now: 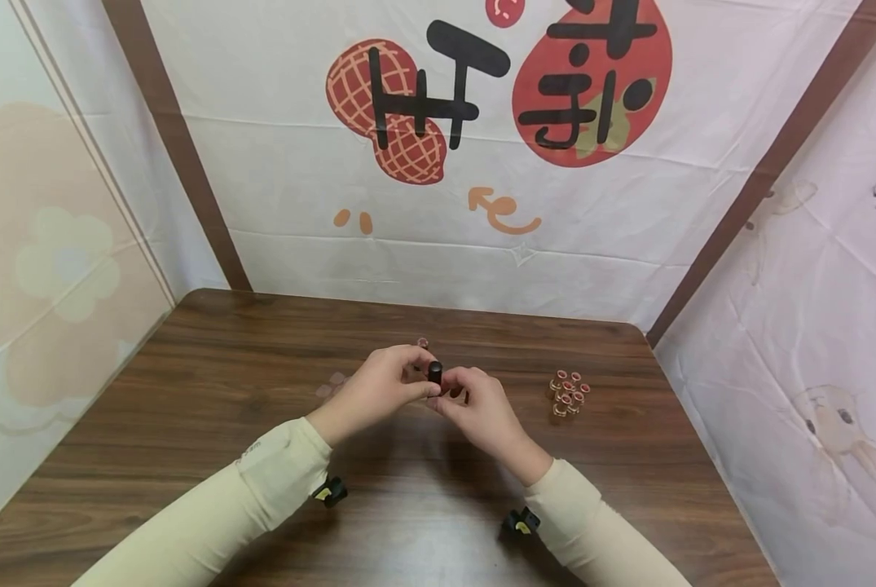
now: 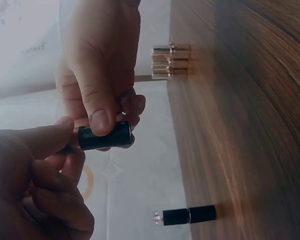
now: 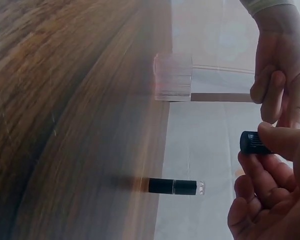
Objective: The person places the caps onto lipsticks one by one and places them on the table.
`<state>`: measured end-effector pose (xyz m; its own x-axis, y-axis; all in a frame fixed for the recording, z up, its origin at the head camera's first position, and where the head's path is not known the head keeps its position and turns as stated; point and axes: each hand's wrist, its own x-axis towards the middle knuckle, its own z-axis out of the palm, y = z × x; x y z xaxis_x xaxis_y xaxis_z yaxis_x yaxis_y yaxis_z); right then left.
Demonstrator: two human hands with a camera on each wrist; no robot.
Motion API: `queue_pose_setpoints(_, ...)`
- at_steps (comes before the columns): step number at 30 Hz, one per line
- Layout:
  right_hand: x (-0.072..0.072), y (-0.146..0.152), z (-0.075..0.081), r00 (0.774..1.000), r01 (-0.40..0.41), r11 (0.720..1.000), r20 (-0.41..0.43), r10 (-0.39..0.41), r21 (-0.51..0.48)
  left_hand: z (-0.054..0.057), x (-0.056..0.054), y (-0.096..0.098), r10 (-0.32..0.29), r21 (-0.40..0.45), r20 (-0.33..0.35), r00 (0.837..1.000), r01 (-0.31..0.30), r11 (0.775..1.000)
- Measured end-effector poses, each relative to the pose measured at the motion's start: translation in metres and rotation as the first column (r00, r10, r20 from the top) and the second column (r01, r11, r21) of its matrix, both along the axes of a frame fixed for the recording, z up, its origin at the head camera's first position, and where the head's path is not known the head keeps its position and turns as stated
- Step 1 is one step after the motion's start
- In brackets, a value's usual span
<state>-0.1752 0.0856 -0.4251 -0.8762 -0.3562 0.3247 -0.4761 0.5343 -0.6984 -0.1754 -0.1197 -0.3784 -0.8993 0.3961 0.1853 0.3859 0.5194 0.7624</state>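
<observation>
Bridging both hands (image 1: 385, 377) (image 1: 486, 409), seemingly: black tube (image 2: 107, 140)

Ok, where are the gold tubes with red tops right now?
In the head view, the gold tubes stand clustered on the wooden table, right of the right hand, toward the table's right edge.
</observation>
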Motion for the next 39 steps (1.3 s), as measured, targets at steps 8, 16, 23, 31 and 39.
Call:
queue_pose_setpoints(8,-0.016,0.001,0.003,1.0,0.026,1.0,0.01,-0.026,-0.005,-0.007,-0.001,-0.012,0.056,-0.098,-0.044,0.997,-0.06,0.993)
queue_pose_setpoints(16,-0.054,0.003,-0.008,0.986,0.127,0.991,0.117,-0.122,-0.039,-0.023,0.007,-0.04,0.093,-0.149,-0.082,0.992,-0.104,0.983)
queue_pose_setpoints(23,-0.081,-0.003,-0.024,0.974,0.166,0.985,0.152,-0.17,0.043,-0.036,0.02,-0.049,0.082,-0.167,-0.087,0.993,-0.095,0.981)
queue_pose_setpoints(31,-0.1,-0.014,-0.038,0.956,0.213,0.971,0.184,-0.231,0.11,-0.036,0.033,-0.052,0.079,-0.203,-0.119,0.99,-0.102,0.974)
queue_pose_setpoints(39,-0.105,-0.018,-0.044,0.942,0.232,0.969,0.227,-0.247,0.088,-0.031,0.043,-0.061,0.101,-0.186,-0.116,0.988,-0.122,0.975)
